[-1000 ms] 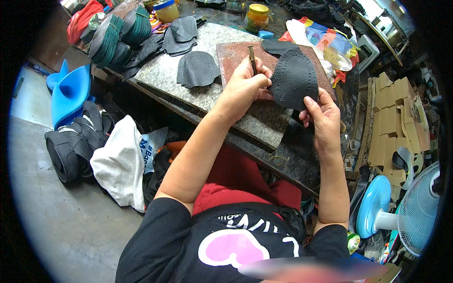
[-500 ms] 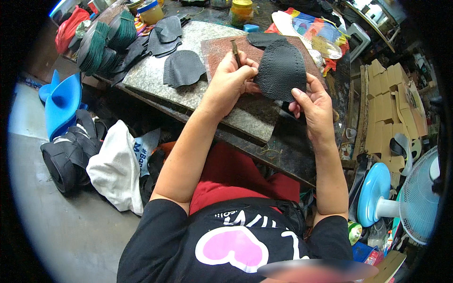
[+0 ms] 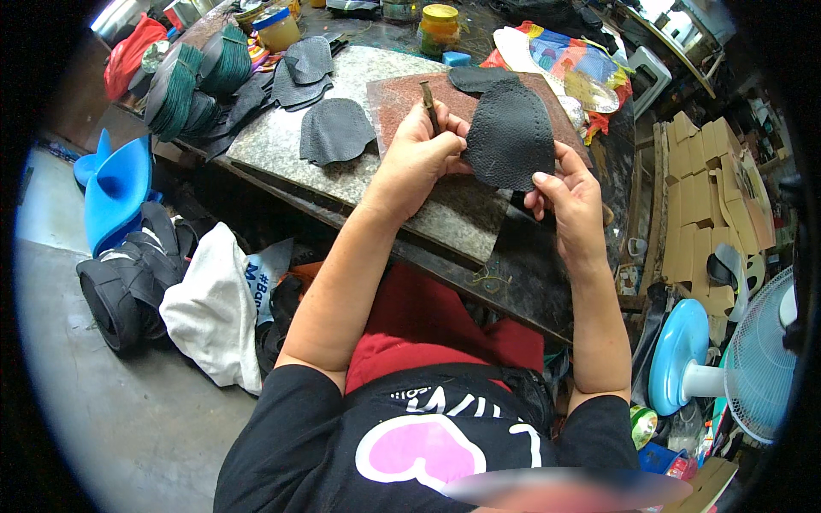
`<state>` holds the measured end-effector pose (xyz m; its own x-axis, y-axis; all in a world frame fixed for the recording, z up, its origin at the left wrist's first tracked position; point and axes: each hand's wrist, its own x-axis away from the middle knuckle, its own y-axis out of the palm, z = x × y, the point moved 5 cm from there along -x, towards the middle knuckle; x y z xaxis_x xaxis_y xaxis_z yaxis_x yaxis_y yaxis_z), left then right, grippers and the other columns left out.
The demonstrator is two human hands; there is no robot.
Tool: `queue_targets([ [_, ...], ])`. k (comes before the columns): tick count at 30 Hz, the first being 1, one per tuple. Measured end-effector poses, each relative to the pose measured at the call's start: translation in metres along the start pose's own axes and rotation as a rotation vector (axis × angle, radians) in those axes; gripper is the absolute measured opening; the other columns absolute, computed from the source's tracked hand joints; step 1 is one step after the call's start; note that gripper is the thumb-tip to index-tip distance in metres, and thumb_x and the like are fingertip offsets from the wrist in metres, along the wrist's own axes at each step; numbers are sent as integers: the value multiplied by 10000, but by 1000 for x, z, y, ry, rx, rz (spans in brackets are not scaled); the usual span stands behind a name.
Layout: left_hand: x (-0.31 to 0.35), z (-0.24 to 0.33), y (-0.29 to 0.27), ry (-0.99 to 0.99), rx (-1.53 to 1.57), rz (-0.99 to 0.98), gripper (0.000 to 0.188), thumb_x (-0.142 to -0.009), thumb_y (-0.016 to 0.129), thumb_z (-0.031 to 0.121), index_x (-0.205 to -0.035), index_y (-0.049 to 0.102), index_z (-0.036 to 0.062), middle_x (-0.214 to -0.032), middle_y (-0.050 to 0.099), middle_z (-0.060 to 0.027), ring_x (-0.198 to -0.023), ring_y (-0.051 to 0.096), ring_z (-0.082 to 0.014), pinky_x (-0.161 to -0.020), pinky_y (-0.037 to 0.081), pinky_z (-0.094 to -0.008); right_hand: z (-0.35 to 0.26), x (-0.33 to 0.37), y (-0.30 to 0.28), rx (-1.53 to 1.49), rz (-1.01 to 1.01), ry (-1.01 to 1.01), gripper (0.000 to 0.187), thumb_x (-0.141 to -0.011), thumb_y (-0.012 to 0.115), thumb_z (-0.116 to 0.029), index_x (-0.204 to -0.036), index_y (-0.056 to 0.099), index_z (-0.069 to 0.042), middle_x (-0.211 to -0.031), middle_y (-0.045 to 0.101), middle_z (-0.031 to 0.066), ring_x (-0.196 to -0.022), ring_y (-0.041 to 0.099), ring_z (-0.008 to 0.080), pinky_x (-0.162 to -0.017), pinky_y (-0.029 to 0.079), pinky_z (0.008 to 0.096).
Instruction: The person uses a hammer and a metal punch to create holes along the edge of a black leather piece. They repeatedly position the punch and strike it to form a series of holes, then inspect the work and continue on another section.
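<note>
A black pebbled leather piece with a rounded end is held up over the bench. Small holes or stitches run along its edge. My right hand pinches its lower right corner between thumb and fingers. At its left edge, my left hand has its fingertips touching or gripping the leather. A slim brownish metal rod-like tool with a wider end sticks up out of that same hand; its lower part is hidden. Behind lies another black leather piece on a reddish-brown board.
The board rests on a speckled stone slab. Further black leather pieces lie on it to the left, near green cord bundles. Yellow jar and blue block stand behind. Cardboard boxes and a fan are at right.
The leather piece has tilted slightly in my hands, and its lower edge sits a little lower. Both hands keep their hold. The whole view has shifted a little.
</note>
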<state>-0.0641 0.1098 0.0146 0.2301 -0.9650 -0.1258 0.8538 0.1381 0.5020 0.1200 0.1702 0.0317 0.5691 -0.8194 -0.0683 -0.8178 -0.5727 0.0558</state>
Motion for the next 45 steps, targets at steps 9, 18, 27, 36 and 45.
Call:
queue_targets([
  [9,1,1,1,2,28,21,205,-874,571,13,-951,413,118,-964,560,-30,-813,580,-112,-677,519,-264,1,0,0,-22,-3,-35,303,-880,570,-54,-1176,549,5,-754,620,16,-582,574,55,-494,418,184],
  [18,1,5,4,152,-164,35,272,-825,662,15,-897,415,105,-978,595,-46,-795,561,-87,-674,478,-229,2,4,0,201,42,46,171,-947,576,-165,-1028,630,-24,-773,605,-20,-598,545,39,-531,416,184],
  [27,24,13,0,89,-112,100,310,-845,678,51,-855,380,136,-856,642,-46,-650,541,-64,-549,429,-179,-2,7,13,87,-308,-45,398,-947,499,-355,-1007,626,16,-899,638,15,-820,580,88,-738,446,238],
  [36,46,-5,17,-72,41,37,282,-838,665,0,-882,411,114,-919,662,-108,-719,619,-98,-549,489,-179,12,7,12,-54,-294,190,122,-895,591,-142,-900,632,-27,-813,637,-9,-720,582,53,-677,447,190],
  [45,43,-18,13,-177,311,-41,249,-852,620,-35,-887,411,96,-925,659,-138,-705,653,-131,-534,530,-200,8,7,14,-64,-336,172,117,-893,584,-135,-894,633,-28,-796,630,-19,-689,565,35,-650,443,181],
])
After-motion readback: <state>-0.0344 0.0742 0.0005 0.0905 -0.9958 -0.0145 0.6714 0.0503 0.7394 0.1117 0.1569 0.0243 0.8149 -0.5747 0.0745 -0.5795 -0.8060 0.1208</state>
